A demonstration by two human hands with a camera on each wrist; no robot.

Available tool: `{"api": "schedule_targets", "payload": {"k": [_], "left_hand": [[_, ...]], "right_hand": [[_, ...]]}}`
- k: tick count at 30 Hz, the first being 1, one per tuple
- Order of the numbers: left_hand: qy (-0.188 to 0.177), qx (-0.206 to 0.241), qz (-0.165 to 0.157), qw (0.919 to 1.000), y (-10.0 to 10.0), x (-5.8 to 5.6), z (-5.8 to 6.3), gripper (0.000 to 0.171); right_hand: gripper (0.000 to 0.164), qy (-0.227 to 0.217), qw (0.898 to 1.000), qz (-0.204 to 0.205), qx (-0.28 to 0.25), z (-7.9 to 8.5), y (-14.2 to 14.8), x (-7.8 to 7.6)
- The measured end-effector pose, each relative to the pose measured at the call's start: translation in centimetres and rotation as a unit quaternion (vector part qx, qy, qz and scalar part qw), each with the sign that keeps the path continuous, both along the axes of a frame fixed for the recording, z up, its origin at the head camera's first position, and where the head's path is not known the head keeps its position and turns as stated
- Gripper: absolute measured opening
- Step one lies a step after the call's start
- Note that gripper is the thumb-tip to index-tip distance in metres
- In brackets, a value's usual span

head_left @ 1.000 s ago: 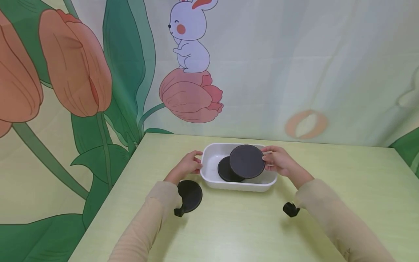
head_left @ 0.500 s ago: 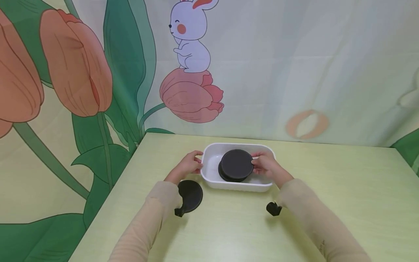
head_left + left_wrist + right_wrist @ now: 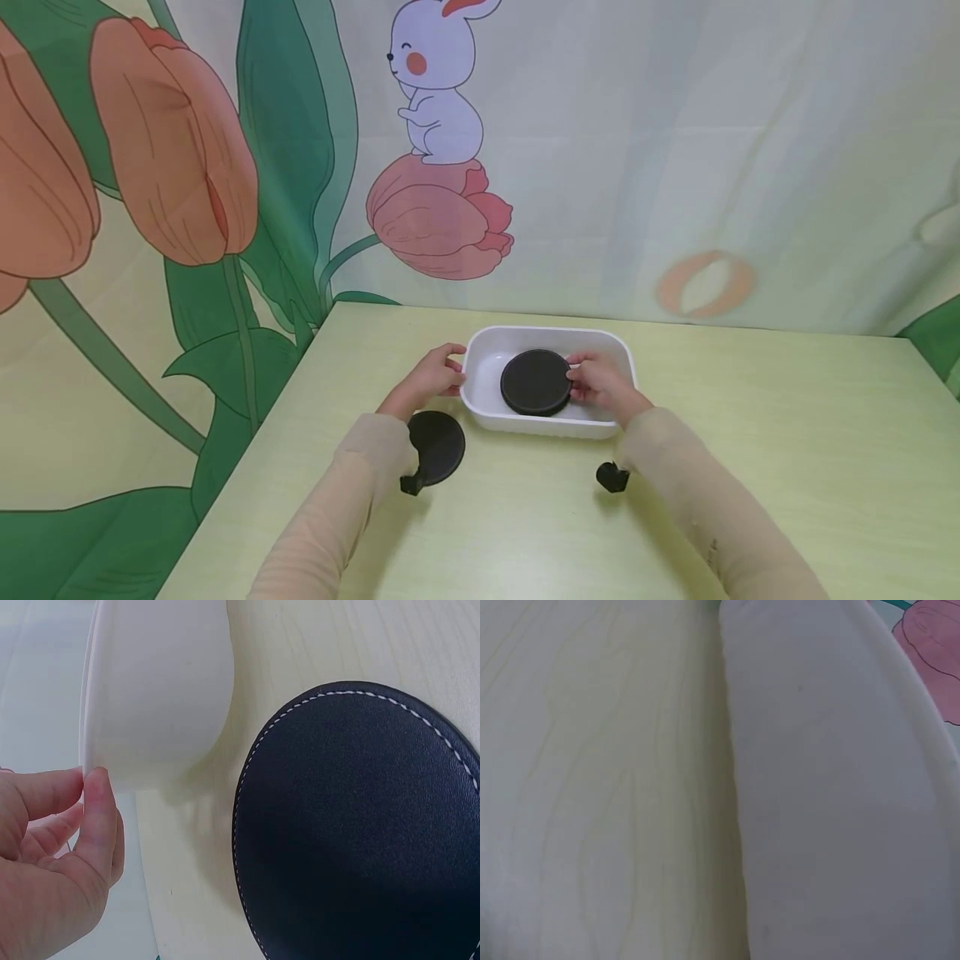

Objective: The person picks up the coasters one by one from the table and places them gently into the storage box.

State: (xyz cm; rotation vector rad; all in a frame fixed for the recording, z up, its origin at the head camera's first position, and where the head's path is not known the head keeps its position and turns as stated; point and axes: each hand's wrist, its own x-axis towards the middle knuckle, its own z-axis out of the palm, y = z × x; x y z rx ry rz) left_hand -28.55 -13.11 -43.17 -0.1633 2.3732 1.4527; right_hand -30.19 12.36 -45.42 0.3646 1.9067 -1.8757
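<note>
A white plastic bin (image 3: 543,428) stands near the far side of the table. At its left end, my left hand (image 3: 433,375) pinches the rim between thumb and fingers, as the left wrist view shows of the bin wall (image 3: 157,690). Inside the bin, my right hand (image 3: 602,383) holds the right edge of a round black coaster (image 3: 534,380), which lies over another dark coaster. Most of that lower one is hidden. The right wrist view has only the bin's outer side (image 3: 832,787) and the tabletop; the hand is out of it.
Another round black leather coaster (image 3: 360,817) with white stitching lies on the pale wood-grain table (image 3: 517,517), partly under the left sleeve (image 3: 375,450). Behind the table hangs a curtain (image 3: 600,167) printed with tulips and a rabbit.
My right hand has moved left and down into the bin, bringing its coaster over the one lying there. The left hand has stayed at the bin's left rim.
</note>
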Motion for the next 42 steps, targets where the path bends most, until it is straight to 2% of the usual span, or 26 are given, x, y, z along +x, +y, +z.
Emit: {"api": "schedule_targets", "payload": {"k": [7, 14, 22, 29, 36, 42], "left_hand": [[0.010, 0.004, -0.011, 0.9999, 0.0, -0.1, -0.1, 0.046], [0.000, 0.009, 0.001, 1.0000, 0.3, 0.1, 0.0, 0.047], [-0.005, 0.001, -0.001, 1.0000, 0.3, 0.2, 0.2, 0.050], [-0.008, -0.004, 0.005, 0.9999, 0.2, 0.1, 0.0, 0.049], [-0.010, -0.006, 0.007, 0.9999, 0.3, 0.2, 0.3, 0.050], [-0.008, -0.005, 0.003, 0.9999, 0.2, 0.3, 0.4, 0.050]], "right_hand": [[0.026, 0.000, 0.999, -0.020, 0.047, -0.8, 0.0, -0.3], [0.028, 0.003, 0.994, -0.025, 0.110, -1.1, 0.0, -0.3], [0.030, 0.018, 0.994, -0.023, 0.102, -0.7, 0.2, 0.0], [0.035, 0.047, 0.994, 0.015, 0.101, 1.6, 0.6, 0.7], [0.038, 0.099, 0.982, 0.082, 0.136, 3.8, 3.0, 0.6], [0.041, 0.104, 0.977, 0.109, 0.153, 5.1, 5.5, 0.3]]}}
